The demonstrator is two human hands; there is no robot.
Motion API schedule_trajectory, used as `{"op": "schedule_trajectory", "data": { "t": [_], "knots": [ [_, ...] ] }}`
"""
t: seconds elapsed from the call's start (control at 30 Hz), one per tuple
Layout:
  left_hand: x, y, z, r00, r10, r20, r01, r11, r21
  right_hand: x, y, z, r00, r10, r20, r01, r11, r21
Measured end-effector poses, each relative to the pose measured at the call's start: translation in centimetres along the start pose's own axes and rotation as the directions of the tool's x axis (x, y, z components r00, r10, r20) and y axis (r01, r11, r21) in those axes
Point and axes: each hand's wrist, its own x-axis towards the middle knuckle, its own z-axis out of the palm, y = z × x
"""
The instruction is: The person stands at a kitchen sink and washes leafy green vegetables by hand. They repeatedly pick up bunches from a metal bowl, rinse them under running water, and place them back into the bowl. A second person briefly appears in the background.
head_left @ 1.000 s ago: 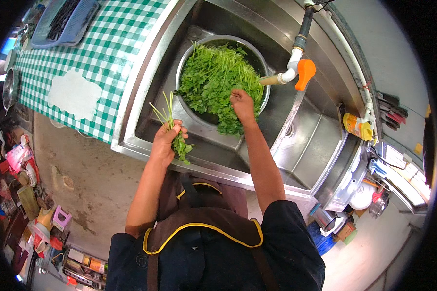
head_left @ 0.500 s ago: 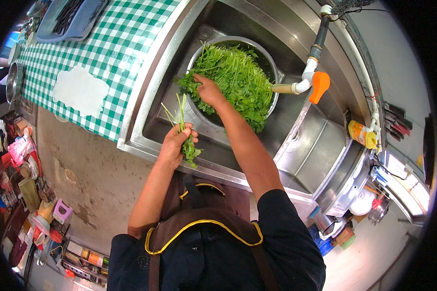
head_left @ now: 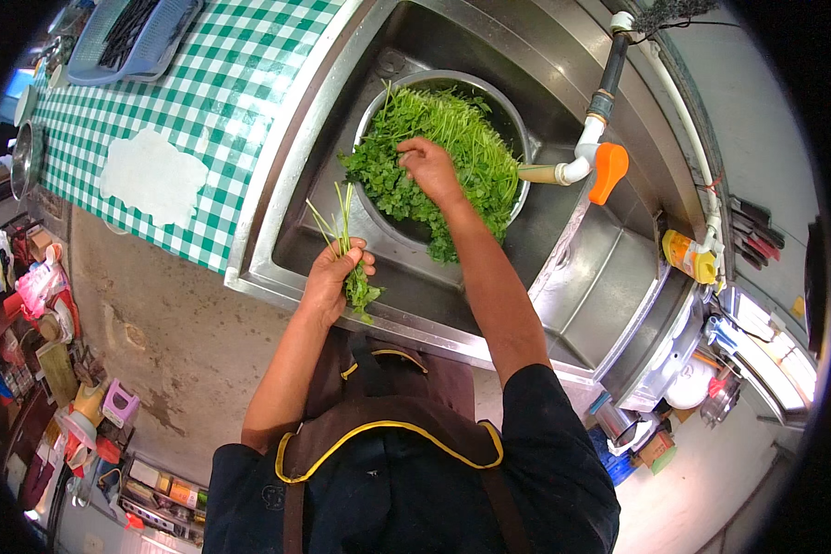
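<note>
A steel bowl [head_left: 373,111] heaped with leafy greens [head_left: 443,120] sits inside the steel sink [head_left: 314,162]. Below its left side, my left hand [head_left: 340,272] is closed around a small bunch of stems [head_left: 342,212], pale cut ends upward and leaves hanging below the fingers. My right hand [head_left: 425,166] reaches over the greens, its fingers loosely bent and apart, with nothing visible in them; the fingertips are close to the leaves.
A pipe tap [head_left: 589,148] with an orange handle [head_left: 608,174] juts over the bowl, a second basin [head_left: 591,286] on the right. Left is a checked tablecloth [head_left: 212,102] with a blue basket [head_left: 129,65] and a white patch [head_left: 152,175]. A yellow container [head_left: 688,258] hangs at right.
My right hand moved left across the greens, then back a little rightward and lower. My left hand still grips the stems; it appears shifted slightly rightward with the whole view.
</note>
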Motion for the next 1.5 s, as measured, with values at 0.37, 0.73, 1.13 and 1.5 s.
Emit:
{"op": "schedule_trajectory", "data": {
  "t": [0.37, 0.73, 1.13, 1.5],
  "knots": [
    [0.0, -0.1, 0.1, 1.0, 0.001, 0.0, -0.001, 1.0, -0.025, -4.2, 0.8, 5.5, 0.994, -0.026, -0.109, -0.046, 0.79, -0.611],
    [0.2, -0.2, 0.2, 1.0, -0.003, 0.014, 0.003, 1.0, -0.026, -6.4, 1.9, -0.3, 0.986, 0.116, -0.116, -0.128, 0.987, -0.102],
    [1.0, -0.4, 0.7, 0.999, -0.024, 0.034, 0.024, 0.999, -0.025, -9.0, 0.4, -1.9, 0.944, 0.324, -0.065, -0.235, 0.796, 0.558],
    [4.1, -1.6, 0.7, 0.997, -0.064, 0.036, 0.065, 0.997, -0.03, -12.9, 0.7, -2.1, 0.958, 0.282, -0.045, -0.216, 0.817, 0.535]
  ]
}}
